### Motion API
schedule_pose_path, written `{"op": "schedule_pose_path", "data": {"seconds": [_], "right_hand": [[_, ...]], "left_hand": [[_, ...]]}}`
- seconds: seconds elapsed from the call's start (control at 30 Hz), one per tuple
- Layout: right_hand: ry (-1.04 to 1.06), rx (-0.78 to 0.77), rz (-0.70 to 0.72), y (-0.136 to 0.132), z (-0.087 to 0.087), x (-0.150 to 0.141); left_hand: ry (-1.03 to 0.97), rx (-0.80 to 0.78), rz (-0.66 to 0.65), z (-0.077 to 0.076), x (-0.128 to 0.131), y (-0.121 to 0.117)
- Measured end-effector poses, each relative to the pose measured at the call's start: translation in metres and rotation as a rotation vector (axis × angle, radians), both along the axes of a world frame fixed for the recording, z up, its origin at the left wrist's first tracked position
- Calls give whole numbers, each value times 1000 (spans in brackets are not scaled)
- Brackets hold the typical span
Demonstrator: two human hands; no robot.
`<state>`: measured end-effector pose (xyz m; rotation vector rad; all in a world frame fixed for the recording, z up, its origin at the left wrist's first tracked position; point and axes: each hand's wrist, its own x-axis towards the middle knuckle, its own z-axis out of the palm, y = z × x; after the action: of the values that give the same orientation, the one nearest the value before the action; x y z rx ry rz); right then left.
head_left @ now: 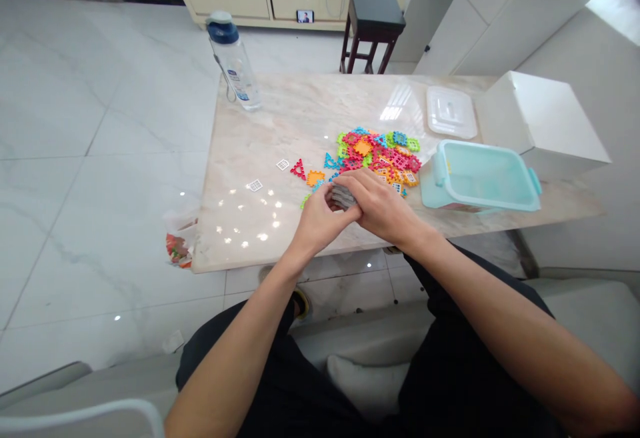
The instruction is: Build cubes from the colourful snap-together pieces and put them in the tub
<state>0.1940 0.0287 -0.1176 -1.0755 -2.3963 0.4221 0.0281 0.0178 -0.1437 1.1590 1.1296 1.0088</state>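
Above the near edge of the table, my left hand and my right hand meet around a small stack of grey pieces with ridged edges. Fingers of both hands close on it, and my right hand covers much of its top. Just beyond lies a pile of colourful toothed plastic building tiles, in red, orange, green and blue. Left of the pile are a red triangle tile, an orange square tile and two white window-shaped pieces, the nearer white window piece being farther left.
An open turquoise bin stands right of the pile, with a translucent lid and a white box behind it. A water bottle is at the far left corner of the marble table. Beyond stands a dark stool.
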Motion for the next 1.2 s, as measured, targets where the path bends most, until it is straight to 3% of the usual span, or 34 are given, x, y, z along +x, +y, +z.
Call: {"op": "schedule_pose_path", "data": {"seconds": [0.13, 0.3, 0.47, 0.63, 0.9, 1.03, 1.2], "right_hand": [[115, -104, -5, -1, 14, 8], [514, -481, -180, 0, 36, 33], [673, -823, -355, -5, 28, 29], [754, -912, -423, -5, 12, 8], [867, -990, -281, -2, 13, -3], [902, -961, -298, 0, 14, 7], [929, -914, -350, -7, 21, 39]], "left_hand": [[-20, 53, 53, 6, -4, 0], [-187, -3, 28, 17, -15, 5], [-177, -91, -44, 19, -17, 5], [-104, -123, -75, 14, -25, 11], [-130, -136, -96, 7, -34, 15], [-150, -79, -104, 13, -21, 20], [-207, -44, -137, 17, 19, 23]]}}
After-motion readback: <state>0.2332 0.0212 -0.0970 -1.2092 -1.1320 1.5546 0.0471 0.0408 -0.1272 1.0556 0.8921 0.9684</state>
